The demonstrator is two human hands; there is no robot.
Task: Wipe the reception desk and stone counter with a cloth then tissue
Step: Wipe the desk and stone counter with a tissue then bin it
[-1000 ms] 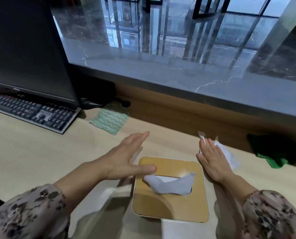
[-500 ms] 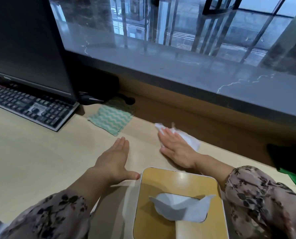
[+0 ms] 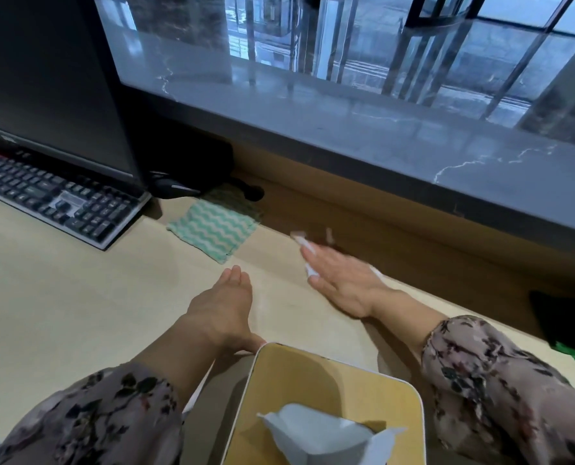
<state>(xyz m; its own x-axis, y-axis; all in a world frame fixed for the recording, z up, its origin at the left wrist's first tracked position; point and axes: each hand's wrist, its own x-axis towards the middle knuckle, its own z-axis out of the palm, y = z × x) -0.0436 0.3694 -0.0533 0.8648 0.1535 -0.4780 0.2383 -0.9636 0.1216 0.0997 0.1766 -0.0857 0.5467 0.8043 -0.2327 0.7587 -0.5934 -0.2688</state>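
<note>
while the right hand (image 3: 343,283) is laid flat on the pale wooden counter (image 3: 61,297), fingers straight and close together, a crumpled white tissue (image 3: 301,239) is pressed beneath it, with white edges showing past the fingertips and along the thumb side; the hand is blurred, so finer detail of its fingers cannot be told; it is placed near the counter's far edge, just below the wooden riser under the grey veined stone counter (image 3: 346,129); the left hand (image 3: 220,313) is held open and flat over the wooden counter, fingers straight and together, pointing away, nothing gripped in it; its thumb is spread out beside the near corner of the tissue box (image 3: 313,380), whether touching cannot be told; from the slot in the box's wooden lid a second tissue (image 3: 316,434) is seen standing up; a green-and-white zigzag cloth (image 3: 212,231) is spread flat beyond the left hand, apart from both hands, by the right end of the keyboard (image 3: 55,196); the keyboard is set under a dark monitor (image 3: 44,78); a dark green cloth (image 3: 574,330) is bunched at the right edge; both forearms are covered by floral sleeves (image 3: 500,380).
</note>
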